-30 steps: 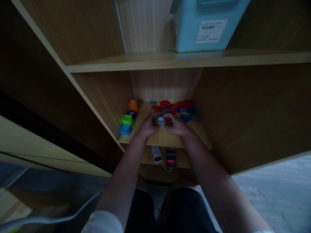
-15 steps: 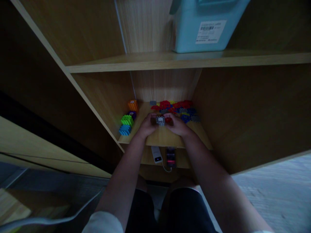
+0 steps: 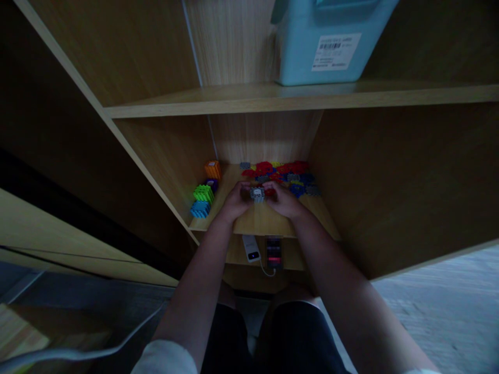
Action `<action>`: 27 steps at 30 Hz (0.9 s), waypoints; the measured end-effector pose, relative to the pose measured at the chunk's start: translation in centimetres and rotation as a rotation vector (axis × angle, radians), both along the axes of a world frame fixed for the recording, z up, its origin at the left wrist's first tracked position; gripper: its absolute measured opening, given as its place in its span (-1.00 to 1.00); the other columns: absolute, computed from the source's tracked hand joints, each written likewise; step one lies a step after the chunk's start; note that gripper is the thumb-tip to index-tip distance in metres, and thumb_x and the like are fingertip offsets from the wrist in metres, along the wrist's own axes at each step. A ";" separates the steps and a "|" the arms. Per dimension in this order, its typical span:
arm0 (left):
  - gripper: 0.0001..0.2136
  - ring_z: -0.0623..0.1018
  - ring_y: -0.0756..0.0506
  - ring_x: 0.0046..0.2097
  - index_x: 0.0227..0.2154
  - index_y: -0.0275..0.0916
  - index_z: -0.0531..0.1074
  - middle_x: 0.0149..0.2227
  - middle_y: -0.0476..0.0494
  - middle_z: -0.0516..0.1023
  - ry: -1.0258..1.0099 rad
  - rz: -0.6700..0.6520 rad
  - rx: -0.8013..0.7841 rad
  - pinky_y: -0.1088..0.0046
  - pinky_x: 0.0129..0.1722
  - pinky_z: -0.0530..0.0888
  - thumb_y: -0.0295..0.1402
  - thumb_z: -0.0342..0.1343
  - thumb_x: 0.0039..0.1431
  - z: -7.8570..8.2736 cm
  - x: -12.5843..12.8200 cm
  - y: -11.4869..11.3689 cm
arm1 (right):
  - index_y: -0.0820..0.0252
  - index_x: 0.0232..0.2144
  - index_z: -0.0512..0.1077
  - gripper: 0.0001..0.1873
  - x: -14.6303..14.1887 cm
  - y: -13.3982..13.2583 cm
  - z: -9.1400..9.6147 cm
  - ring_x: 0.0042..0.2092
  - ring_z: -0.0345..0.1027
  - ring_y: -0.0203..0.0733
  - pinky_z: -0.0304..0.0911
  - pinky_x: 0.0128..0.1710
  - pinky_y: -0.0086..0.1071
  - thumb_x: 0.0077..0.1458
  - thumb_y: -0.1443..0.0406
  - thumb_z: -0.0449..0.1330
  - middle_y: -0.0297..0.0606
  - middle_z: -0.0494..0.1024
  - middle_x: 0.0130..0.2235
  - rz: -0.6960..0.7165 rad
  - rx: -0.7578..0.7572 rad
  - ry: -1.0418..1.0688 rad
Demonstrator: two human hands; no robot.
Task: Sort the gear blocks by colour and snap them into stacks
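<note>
Over the front of the middle shelf, my left hand curls round the left side of a stack of grey toothed plastic pieces. My right hand faces it from the right, fingers bent, with a small red plastic piece at its fingertips, beside the grey stack. Whether the red piece touches the stack cannot be made out. Behind the hands lie loose flat toothed pieces, such as red ones and blue ones, with grey and yellow among them.
Along the left wall stand an orange stack, a purple one, a green one and a blue one. Below are a white power bank and a cabled phone. A light-blue bin sits on the upper shelf.
The grey stack has turned very slightly between the hands, and less of the red piece shows. Both hands stay in nearly the same place.
</note>
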State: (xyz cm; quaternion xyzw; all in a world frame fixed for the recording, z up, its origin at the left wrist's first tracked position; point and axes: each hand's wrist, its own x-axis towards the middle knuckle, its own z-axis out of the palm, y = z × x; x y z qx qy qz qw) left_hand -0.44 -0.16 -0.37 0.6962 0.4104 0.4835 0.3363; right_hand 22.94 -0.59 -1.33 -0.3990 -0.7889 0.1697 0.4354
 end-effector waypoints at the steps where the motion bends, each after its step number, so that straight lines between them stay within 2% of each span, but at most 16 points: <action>1: -0.44 0.62 -0.21 0.05 0.05 -0.18 0.46 -0.01 -0.21 0.62 -0.005 -0.002 -0.002 0.14 0.16 0.52 -0.53 0.45 -0.05 -0.1 0.0 0.1 | 0.01 0.13 0.42 -0.51 0.0 0.0 0.0 0.11 0.57 0.00 0.42 0.22 -0.02 0.15 0.37 0.32 -0.17 0.66 0.05 -0.003 0.003 0.000; 6: -0.47 0.62 -0.18 0.04 0.05 -0.18 0.44 -0.02 -0.19 0.62 -0.030 -0.003 -0.008 0.17 0.15 0.52 -0.58 0.37 -0.01 -0.5 -0.3 0.6 | 0.00 0.13 0.41 -0.53 -0.1 0.0 0.1 0.10 0.57 0.00 0.41 0.23 0.00 0.18 0.34 0.31 -0.16 0.66 0.06 -0.021 0.007 -0.021; 12: -0.65 0.63 -0.10 -0.07 -0.05 -0.17 0.43 -0.11 -0.11 0.61 -0.068 0.116 -0.053 0.26 0.04 0.55 -0.58 0.24 0.11 -0.4 -0.7 0.8 | 0.01 0.09 0.43 -0.58 -0.2 0.2 -0.1 0.05 0.59 0.00 0.45 0.17 -0.02 0.19 0.34 0.29 -0.17 0.67 0.01 -0.045 -0.007 -0.006; 19: -0.70 0.63 -0.11 -0.15 -0.12 -0.19 0.45 -0.18 -0.12 0.62 0.004 0.143 -0.017 0.29 -0.08 0.54 -0.55 0.27 0.10 0.0 -0.5 0.4 | 0.01 0.08 0.43 -0.58 -0.3 0.1 -0.1 0.03 0.60 0.01 0.45 0.15 -0.03 0.18 0.37 0.31 -0.19 0.68 -0.02 -0.073 0.030 -0.045; 27: -0.65 0.63 -0.12 -0.15 -0.09 -0.20 0.44 -0.16 -0.14 0.63 0.096 0.146 -0.019 0.27 -0.06 0.53 -0.59 0.28 0.07 0.5 -0.1 -0.1 | 0.00 0.07 0.43 -0.55 -0.5 -0.1 0.2 0.03 0.59 0.03 0.43 0.15 -0.01 0.15 0.38 0.32 -0.19 0.69 -0.03 -0.076 0.042 -0.074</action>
